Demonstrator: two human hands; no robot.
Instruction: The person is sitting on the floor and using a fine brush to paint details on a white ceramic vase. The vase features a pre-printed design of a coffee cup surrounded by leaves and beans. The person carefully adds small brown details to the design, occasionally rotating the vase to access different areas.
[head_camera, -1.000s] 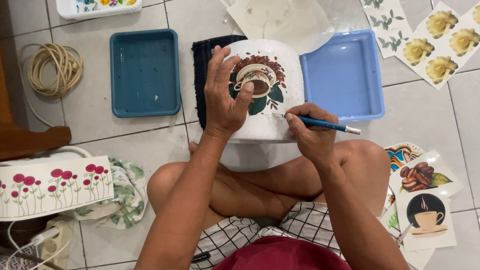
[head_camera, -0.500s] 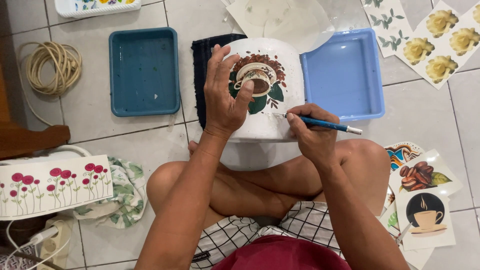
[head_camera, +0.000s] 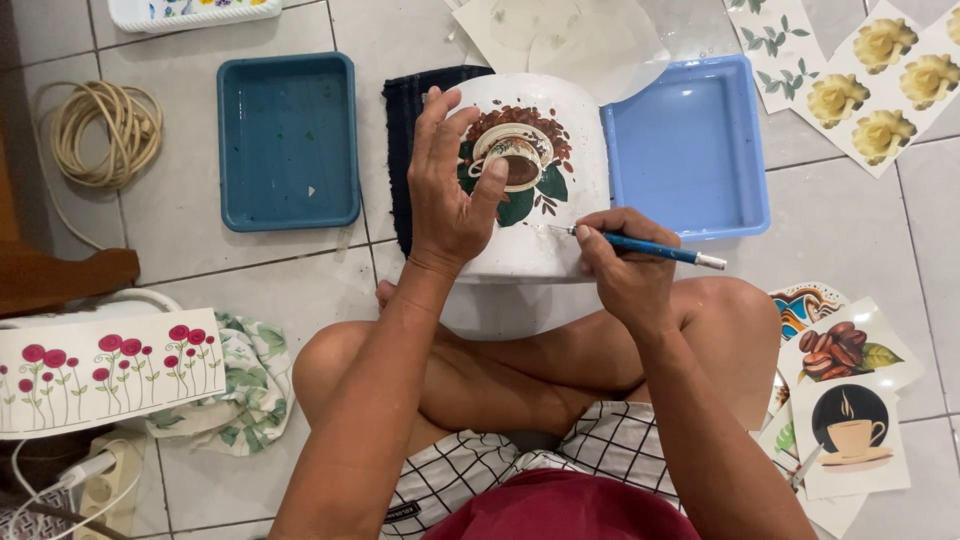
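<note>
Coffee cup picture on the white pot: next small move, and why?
Probably bring the blue knife tip left to the picture edge: the right hand holds it just short, while the left hand presses the picture onto the white pot.

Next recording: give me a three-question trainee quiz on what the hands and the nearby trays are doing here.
1. True or false: the left hand presses flat on the white container beside its coffee cup picture.
2. Which does the right hand hold? A) scissors B) a thin blue-handled tool C) a sponge
3. Fill in: the dark teal tray lies on the container's ___ side in the picture, the light blue tray on the other.

Key: 1 true; 2 B; 3 left.
</note>
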